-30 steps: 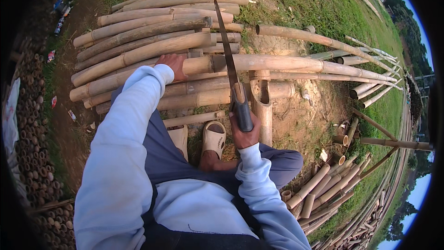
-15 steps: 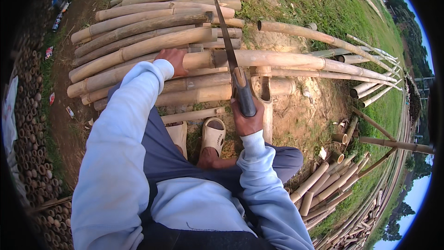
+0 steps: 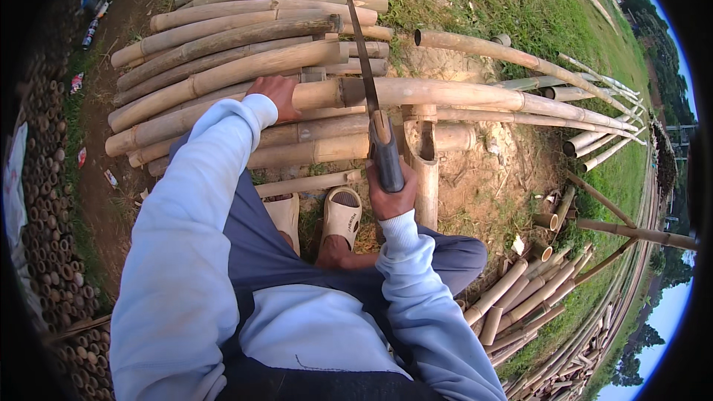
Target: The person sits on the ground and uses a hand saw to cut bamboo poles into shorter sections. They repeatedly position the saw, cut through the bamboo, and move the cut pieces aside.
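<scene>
A long, pale bamboo pole point(image 3: 460, 95) lies crosswise in front of me, running off to the right over a short split bamboo support point(image 3: 425, 178). My left hand point(image 3: 276, 96) is closed over the pole, left of a dark band around it. In my right hand point(image 3: 394, 197) is the dark handle of a hand saw point(image 3: 362, 52). Its narrow blade points away from me and crosses the pole just right of the dark band. The fingers of the right hand are wrapped round the handle. How deep the blade sits in the pole I cannot tell.
Cut bamboo lengths point(image 3: 223, 52) lie side by side at the left and far side. Short bamboo pieces point(image 3: 520, 301) are heaped at the lower right, near a bamboo post frame point(image 3: 639, 232). Stacked bamboo ends point(image 3: 52, 252) line the left edge. My sandals point(image 3: 342, 215) are below the pole.
My right hand has shifted slightly toward me and to the left with the saw handle. The left hand keeps its hold on the pole.
</scene>
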`<state>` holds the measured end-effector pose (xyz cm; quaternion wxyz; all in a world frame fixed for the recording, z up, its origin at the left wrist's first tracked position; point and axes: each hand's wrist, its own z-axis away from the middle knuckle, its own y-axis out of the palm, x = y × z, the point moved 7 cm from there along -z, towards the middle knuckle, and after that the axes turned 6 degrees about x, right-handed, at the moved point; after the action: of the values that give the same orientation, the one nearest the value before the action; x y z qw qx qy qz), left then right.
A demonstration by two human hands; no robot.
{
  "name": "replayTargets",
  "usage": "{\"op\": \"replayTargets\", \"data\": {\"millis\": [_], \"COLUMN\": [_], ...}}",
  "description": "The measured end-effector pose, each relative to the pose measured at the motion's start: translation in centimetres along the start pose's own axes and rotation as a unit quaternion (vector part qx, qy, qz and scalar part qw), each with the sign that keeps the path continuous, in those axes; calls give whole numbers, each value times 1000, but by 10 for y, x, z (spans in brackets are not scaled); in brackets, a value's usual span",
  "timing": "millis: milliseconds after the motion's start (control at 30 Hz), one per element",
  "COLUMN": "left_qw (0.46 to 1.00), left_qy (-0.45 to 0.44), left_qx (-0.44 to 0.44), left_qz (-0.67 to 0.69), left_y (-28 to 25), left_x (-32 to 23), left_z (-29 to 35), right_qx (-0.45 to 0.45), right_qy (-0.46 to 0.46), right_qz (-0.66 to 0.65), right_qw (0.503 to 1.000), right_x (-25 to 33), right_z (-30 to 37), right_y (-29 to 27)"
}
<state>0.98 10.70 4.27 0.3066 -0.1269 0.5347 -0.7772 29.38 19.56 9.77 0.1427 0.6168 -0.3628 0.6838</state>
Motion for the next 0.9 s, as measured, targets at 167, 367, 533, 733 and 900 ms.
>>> {"op": "replayTargets", "data": {"millis": [167, 367, 533, 733, 900], "left_qw": [1000, 999, 998, 999, 999], "left_qy": [15, -10, 16, -3, -16], "left_qx": [0, 33, 51, 43, 38], "left_qz": [-9, 16, 13, 14, 25], "left_y": [2, 10, 2, 6, 5], "left_x": [15, 19, 2, 14, 21], "left_z": [-11, 4, -13, -3, 4], "right_qx": [29, 46, -7, 36, 32], "right_qy": [69, 112, 29, 94, 54], "right_qz": [-52, 17, -23, -17, 0], "right_qw": [996, 992, 999, 995, 998], "right_x": [-5, 28, -10, -1, 23], "right_z": [70, 150, 3, 123, 121], "right_y": [-19, -47, -9, -37, -41]}}
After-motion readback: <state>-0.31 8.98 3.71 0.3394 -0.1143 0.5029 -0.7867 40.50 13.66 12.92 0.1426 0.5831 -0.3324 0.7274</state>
